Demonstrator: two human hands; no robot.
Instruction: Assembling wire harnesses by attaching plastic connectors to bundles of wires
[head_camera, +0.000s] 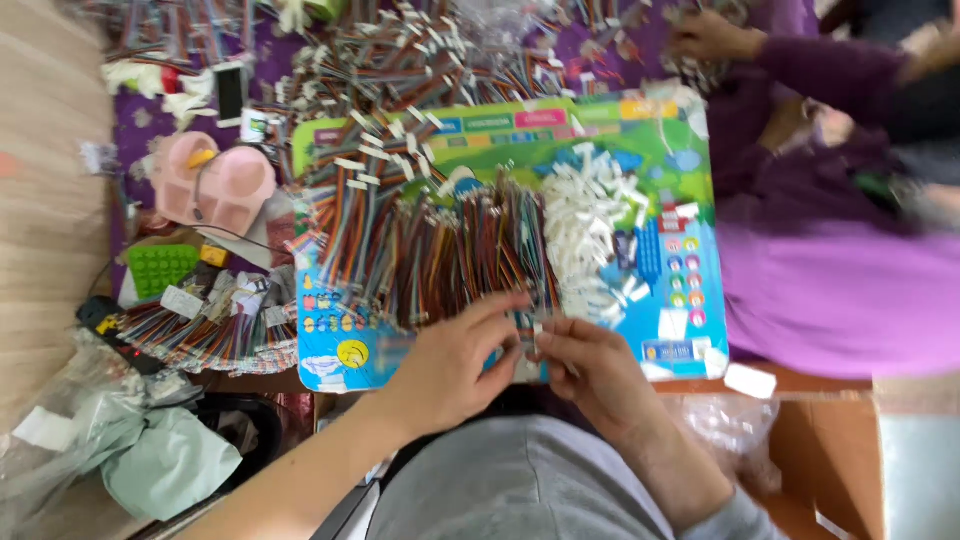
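Note:
My left hand (455, 362) and my right hand (590, 368) meet at the near edge of a colourful printed board (690, 215). Together they pinch a small white connector (533, 335) on the end of a multicoloured wire bundle. The left fingers reach over the wire ends; the right fingers grip the connector from the other side. A big heap of coloured ribbon wires (440, 245) lies on the board just beyond my hands. Beside it, to the right, sits a pile of loose white connectors (590, 225).
More wire bundles (400, 65) cover the purple cloth at the back. A pink case (212, 185), a green block (160, 268) and a phone (230, 92) lie at the left. Another person in purple (840, 240) works at the right. A cardboard box (830, 460) stands near right.

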